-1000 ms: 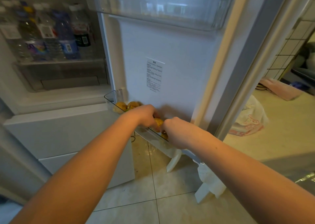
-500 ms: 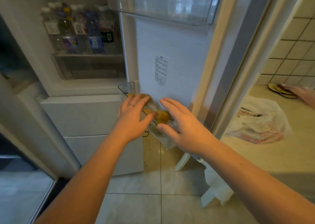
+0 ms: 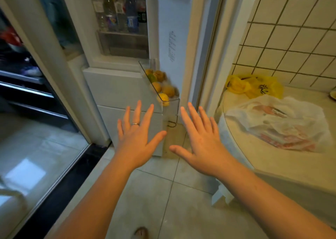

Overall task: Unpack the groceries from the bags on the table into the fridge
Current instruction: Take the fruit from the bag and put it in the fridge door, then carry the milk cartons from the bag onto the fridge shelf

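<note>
Left edge of frame: a sliding glass door [image 3: 36, 129] over a dark floor track.

Upper centre: the fridge [image 3: 112, 89] stands open, and bottles [image 3: 120, 15] stand packed together on a shelf inside it.

Centre: a clear door bin [image 3: 171, 107] on the open door holds the fruit [image 3: 168, 90], yellow and green-brown pieces piled together.

Lower centre: the left hand [image 3: 135, 138] is held flat with its fingers spread and holds nothing. There is a ring [image 3: 135, 124] on one finger. The right hand [image 3: 201, 144], just to its right, is likewise spread and empty. Both are below the bin and apart from it.

Right of frame: the table [image 3: 272, 169] carries a slumped white bag [image 3: 283, 124] with red print. Behind it, a yellow bag [image 3: 254, 87] lies against the tiled wall [image 3: 291, 38].
</note>
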Demonstrator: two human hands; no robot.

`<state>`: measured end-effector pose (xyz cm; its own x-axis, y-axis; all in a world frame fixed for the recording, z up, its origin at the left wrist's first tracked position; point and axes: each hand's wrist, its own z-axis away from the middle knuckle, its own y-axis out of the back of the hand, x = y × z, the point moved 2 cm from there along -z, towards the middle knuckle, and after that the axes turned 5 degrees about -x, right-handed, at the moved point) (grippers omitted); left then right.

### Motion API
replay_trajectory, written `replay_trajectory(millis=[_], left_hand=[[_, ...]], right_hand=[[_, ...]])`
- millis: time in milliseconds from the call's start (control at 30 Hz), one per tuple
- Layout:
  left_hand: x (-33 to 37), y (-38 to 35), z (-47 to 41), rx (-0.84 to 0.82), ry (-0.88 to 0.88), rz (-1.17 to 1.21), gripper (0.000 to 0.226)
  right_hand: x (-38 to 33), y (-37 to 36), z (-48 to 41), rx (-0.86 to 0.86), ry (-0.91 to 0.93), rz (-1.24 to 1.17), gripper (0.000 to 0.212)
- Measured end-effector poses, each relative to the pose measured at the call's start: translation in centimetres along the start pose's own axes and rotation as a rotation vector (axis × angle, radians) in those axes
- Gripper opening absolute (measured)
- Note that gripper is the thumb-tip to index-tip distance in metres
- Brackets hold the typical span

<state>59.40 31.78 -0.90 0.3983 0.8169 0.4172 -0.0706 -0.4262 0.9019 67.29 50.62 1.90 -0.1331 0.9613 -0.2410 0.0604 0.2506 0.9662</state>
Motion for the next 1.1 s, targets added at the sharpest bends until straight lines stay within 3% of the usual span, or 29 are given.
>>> replay_trajectory(millis=[267, 500, 833, 967, 1100], left_hand=[[8.3, -6.0, 7.4, -0.087, -0.081, 0.158, 0.075], [16.8, -11.3, 7.0, -0.196, -0.225, 0.157, 0.083], [26.5, -20.3, 0.0, -0.347, -0.356, 0.153, 0.078], [30.2, -24.2, -5.3, -0.376, -0.371, 0.167, 0.090], [33.3, -28.0, -11.3, -0.430, -0.360, 0.212, 0.083]], right_hand=[[6.5, -1.6, 10.1, -0.041, -0.093, 0.004, 0.096], [13.5, -0.3, 16.5, -0.068, -0.270, 0.021, 0.098], [26.7, 0.2, 20.9, -0.098, -0.519, 0.047, 0.100], [33.2, 1.4, 19.8, -0.083, -0.593, 0.077, 0.102], [39.8, 2.7, 17.3, -0.081, -0.617, 0.080, 0.100]])
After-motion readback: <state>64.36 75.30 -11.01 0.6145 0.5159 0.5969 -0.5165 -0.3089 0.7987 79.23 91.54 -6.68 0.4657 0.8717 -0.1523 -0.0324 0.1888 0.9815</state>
